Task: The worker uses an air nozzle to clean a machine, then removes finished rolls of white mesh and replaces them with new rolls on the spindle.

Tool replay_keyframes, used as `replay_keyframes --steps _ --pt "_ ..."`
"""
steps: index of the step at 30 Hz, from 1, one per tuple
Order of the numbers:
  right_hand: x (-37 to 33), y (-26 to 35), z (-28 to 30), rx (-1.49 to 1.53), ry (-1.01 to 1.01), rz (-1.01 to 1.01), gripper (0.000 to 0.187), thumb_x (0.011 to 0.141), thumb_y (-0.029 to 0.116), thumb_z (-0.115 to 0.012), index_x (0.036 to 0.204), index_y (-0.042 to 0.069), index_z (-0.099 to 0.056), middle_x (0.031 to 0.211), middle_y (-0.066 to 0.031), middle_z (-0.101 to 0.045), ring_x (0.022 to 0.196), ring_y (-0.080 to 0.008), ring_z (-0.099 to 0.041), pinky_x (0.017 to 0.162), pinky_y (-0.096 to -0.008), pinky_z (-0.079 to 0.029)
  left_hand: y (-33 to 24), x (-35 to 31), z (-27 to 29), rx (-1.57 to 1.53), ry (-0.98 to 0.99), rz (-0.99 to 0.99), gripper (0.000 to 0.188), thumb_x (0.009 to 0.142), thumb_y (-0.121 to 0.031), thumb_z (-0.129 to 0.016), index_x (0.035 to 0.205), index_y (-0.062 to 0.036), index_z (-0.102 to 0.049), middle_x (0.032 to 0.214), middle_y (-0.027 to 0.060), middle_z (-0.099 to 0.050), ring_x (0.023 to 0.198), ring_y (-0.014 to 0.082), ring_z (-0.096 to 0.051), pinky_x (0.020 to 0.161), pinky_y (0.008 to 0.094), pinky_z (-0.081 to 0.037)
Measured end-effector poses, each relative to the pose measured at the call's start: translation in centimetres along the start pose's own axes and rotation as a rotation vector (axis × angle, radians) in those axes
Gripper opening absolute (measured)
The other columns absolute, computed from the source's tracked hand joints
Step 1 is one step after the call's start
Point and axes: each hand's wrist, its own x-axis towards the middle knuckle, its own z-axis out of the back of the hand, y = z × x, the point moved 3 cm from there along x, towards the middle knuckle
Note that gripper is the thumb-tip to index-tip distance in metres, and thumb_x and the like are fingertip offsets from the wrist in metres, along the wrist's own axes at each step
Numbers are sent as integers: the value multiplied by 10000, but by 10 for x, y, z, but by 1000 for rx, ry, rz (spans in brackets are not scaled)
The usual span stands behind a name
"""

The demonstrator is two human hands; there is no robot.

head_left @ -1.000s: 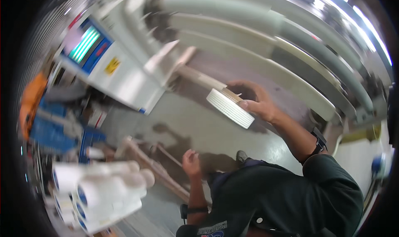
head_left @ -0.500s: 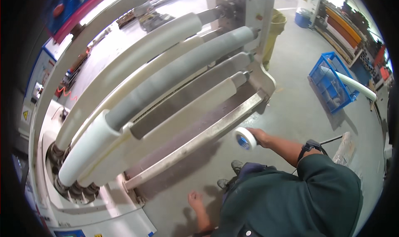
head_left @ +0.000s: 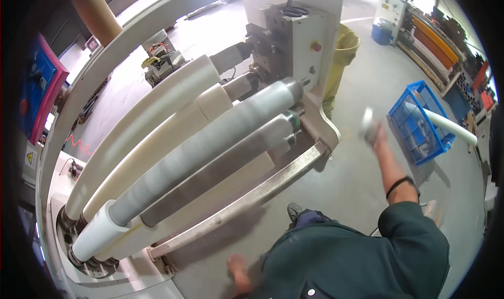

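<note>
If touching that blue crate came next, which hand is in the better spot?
Probably the right hand: it is near the blue crate, though it holds a blurred white thing. The left hand is much farther away, on the body's other side.

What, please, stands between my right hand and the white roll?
Nothing visible: the right hand appears to hold the white roll, though both are blurred. The blue basket stands to their right, not between them.
</note>
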Motion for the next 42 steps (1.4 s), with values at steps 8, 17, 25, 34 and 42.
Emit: replay_keyframes --steps 8,17,25,34,42 --pt "35 148 -283 -47 585 321 496 1009 341 -411 1408 47 -399 1350 -170 -509 1204 -297 -546 1051 -434 -426 -48 -29 -45 -415 8 -145 412 934 -147 -537 1326 -41 -472 1198 151 -600 987 256 -584 907 379 -480" --pt "7 -156 -222 -350 620 -464 750 889 561 -557 1476 184 -284 1500 -110 -333 1347 -300 -359 1073 -501 -282 -221 -22 3 -847 -530 -248 769 904 -418 -632 1477 -56 -268 1403 231 -421 1254 376 -470 1053 490 -352" --pt "-2 -189 -252 -454 627 -496 781 872 595 -534 1478 185 -261 1503 -119 -310 1388 -298 -297 1049 -542 -294 -280 72 62 -993 -568 -254 909 844 -465 -700 1504 -113 -184 1376 159 -453 1189 323 -499 975 463 -391" --pt "16 -237 -248 -628 421 -580 764 857 638 -502 1449 212 -272 1488 -59 -291 1395 -297 -280 1058 -651 -213 -279 109 34 -1157 -537 -207 1313 668 -557 -819 1521 -173 103 1537 142 -221 1344 374 -336 982 612 -344" --pt "64 -301 -227 -539 452 -605 422 875 522 -583 1188 245 -532 1158 -27 -570 1054 -265 -540 852 -629 -375 -278 115 -21 -1016 -502 -165 944 780 -456 -765 1480 -98 -244 1405 115 -410 1250 301 -437 971 496 -410"
